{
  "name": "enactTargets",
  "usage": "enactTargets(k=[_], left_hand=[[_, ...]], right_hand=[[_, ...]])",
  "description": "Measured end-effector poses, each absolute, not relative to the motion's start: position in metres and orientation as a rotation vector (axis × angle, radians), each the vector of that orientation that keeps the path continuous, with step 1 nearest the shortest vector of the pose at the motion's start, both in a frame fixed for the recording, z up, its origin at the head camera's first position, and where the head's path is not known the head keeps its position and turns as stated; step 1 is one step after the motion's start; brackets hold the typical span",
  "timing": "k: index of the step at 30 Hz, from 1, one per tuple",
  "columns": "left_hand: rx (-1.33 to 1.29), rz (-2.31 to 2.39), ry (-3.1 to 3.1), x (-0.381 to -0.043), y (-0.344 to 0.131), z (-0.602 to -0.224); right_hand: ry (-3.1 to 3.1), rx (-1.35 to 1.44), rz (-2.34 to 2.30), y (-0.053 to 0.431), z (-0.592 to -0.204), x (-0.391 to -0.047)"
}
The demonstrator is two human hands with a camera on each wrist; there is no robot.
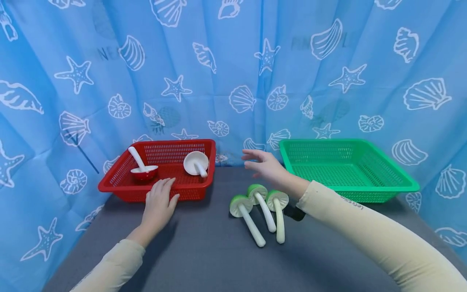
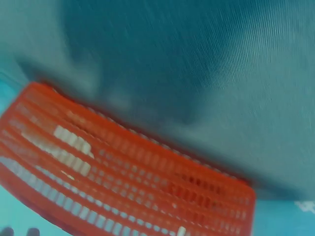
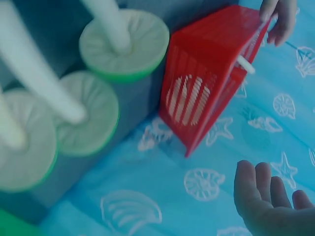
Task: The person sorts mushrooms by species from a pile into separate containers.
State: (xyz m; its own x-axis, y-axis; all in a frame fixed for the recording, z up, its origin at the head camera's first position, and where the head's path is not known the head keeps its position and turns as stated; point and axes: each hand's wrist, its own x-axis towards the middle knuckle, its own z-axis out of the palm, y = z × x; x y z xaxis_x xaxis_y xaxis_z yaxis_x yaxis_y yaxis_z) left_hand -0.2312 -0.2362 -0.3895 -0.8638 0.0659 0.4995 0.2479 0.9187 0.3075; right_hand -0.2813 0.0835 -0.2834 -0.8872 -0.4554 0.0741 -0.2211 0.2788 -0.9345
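Note:
My left hand (image 1: 159, 202) is at the front rim of the red basket (image 1: 189, 193), fingers extended and holding nothing; whether it touches the rim cannot be told. Inside that basket, a red-capped toy mushroom (image 1: 145, 173) lies cap down with its white stem leaning up. Another mushroom (image 1: 196, 163) shows its pale underside and stem at the basket's right end. My right hand (image 1: 268, 165) hovers empty, fingers loosely spread, above and behind three green-capped toy mushrooms: one on the left (image 1: 249, 223), one in the middle (image 1: 265, 211) and one on the right (image 1: 279, 217).
A green basket (image 1: 386, 189) stands at the right on the dark grey table (image 1: 204, 251), with no mushrooms visible in it. Behind both baskets hangs a blue curtain (image 1: 226, 77) with white shell and starfish prints. Something small and black (image 1: 294, 212) shows below my right wrist.

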Motion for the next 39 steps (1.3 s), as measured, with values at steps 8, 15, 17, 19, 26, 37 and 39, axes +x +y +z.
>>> enactTargets(k=[8, 15, 17, 19, 26, 37, 39], left_hand=[[-0.303, -0.808, -2.587, -0.210, -0.216, -0.396], [-0.306, -1.120, -2.642, -0.205, -0.199, -0.394], [-0.317, -1.177, -2.630, -0.204, -0.193, -0.395], [-0.334, -1.216, -2.615, -0.204, -0.188, -0.396], [-0.363, -1.325, -2.593, -0.205, -0.174, -0.400], [-0.368, -1.439, -2.677, -0.200, -0.157, -0.402], [-0.395, -1.437, -2.692, -0.199, -0.154, -0.403]], right_hand=[[2.605, -0.742, -1.461, 0.130, -0.275, -0.271], [2.802, -0.764, -1.236, 0.166, -0.269, -0.256], [2.852, -0.766, -1.179, 0.175, -0.269, -0.253], [2.896, -0.768, -1.133, 0.184, -0.268, -0.250], [3.009, -0.806, -1.024, 0.213, -0.272, -0.240], [3.153, -0.846, -0.818, 0.248, -0.285, -0.237], [3.162, -0.847, -0.799, 0.254, -0.289, -0.237]])
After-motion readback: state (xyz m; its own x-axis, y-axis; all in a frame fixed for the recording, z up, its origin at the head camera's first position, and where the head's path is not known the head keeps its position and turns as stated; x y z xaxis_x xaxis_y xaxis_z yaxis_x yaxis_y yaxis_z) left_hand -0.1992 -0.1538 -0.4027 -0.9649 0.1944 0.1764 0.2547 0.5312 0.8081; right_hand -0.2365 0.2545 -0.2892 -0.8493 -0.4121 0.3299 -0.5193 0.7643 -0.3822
